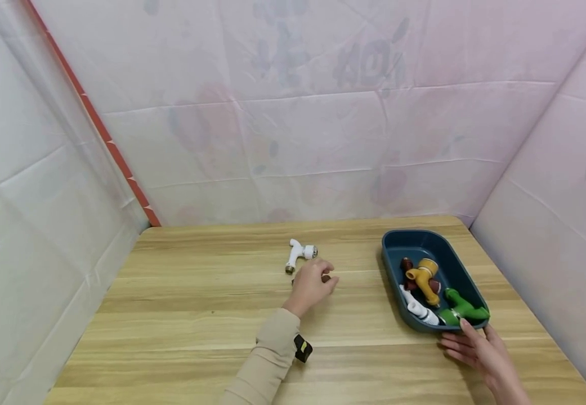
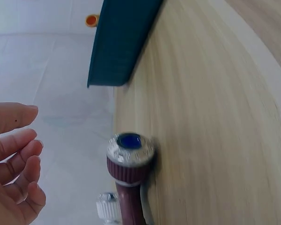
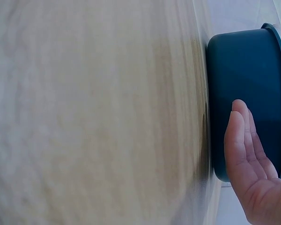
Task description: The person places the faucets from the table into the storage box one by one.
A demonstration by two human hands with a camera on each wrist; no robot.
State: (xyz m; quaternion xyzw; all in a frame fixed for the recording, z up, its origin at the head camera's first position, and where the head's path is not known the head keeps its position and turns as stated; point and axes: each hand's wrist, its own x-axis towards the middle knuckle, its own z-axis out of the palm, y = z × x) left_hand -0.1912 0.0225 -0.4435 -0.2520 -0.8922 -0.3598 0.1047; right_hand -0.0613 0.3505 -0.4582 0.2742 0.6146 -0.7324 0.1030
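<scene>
My left hand [image 1: 309, 288] is above a dark red tap [image 1: 326, 278], mostly hidden under it in the head view. In the left wrist view the tap [image 2: 129, 173], with a silver collar and blue opening, lies apart from my loosely bent fingers [image 2: 25, 159]. Just beyond lies a white tap [image 1: 296, 253]. My right hand [image 1: 485, 351] holds the near end of a dark blue basin [image 1: 393, 281], thumb over the rim and fingers along the outer wall. Inside are a yellow tap [image 1: 426, 278], dark red tap [image 1: 437, 287], white tap [image 1: 419, 309] and green tap [image 1: 465, 309].
The basin stands at the right of the wooden table [image 1: 181, 315], near its right edge. Pale printed sheets [image 1: 298, 140] hang behind the table and at both sides. A red strip [image 1: 90, 107] runs down the back left corner.
</scene>
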